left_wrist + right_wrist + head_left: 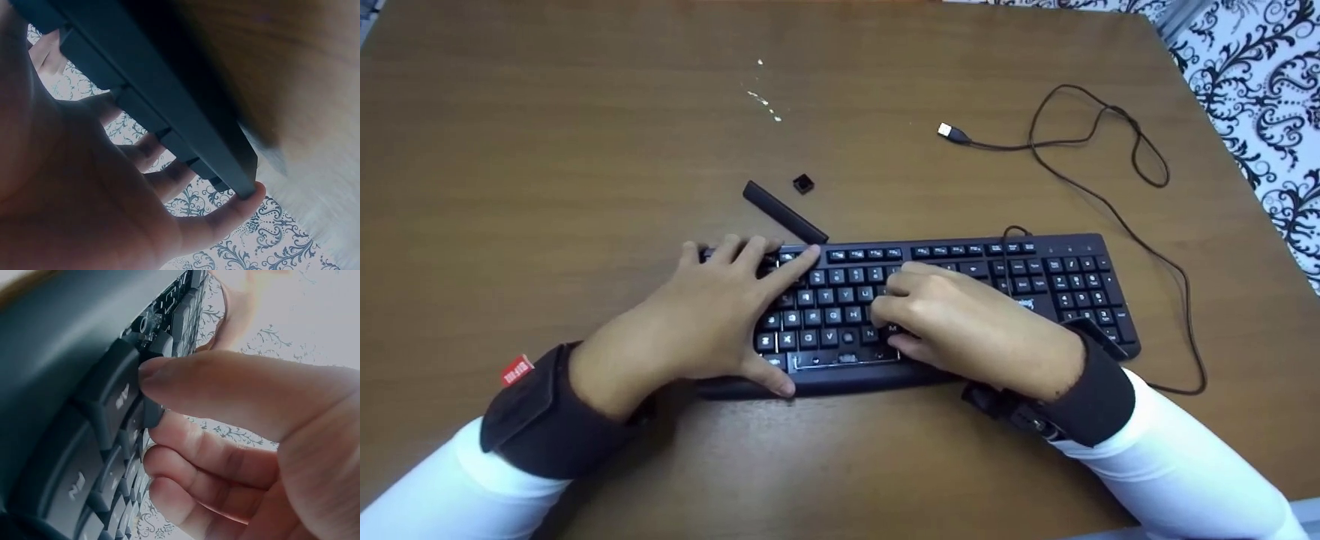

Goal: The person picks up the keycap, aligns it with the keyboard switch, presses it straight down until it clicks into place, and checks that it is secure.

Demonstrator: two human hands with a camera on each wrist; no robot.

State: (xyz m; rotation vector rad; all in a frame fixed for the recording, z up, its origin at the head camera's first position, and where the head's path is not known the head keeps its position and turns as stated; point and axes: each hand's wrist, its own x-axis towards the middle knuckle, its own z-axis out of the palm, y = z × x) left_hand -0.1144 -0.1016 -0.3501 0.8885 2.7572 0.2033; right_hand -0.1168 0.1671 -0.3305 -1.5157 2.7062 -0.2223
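A black keyboard (844, 384) lies on the wooden table, its space bar slot (847, 358) bare and one letter key gone above it. My left hand (709, 311) holds its left end, thumb on the front edge and fingers spread over the keys to the back edge. In the left wrist view, the little finger wraps the keyboard's corner (244, 180). With bent fingers, my right hand (952, 319) works near the slot's right end. Up close in the right wrist view, its thumb (180, 379) and index finger pinch a black keycap (153, 409) beside the Alt key (115, 394).
Behind the keyboard lie the loose space bar (784, 212) and a small square keycap (803, 184). The USB cable (1110, 202) loops across the right side, ending in a plug (954, 133). Pale flecks (765, 103) mark the table farther back.
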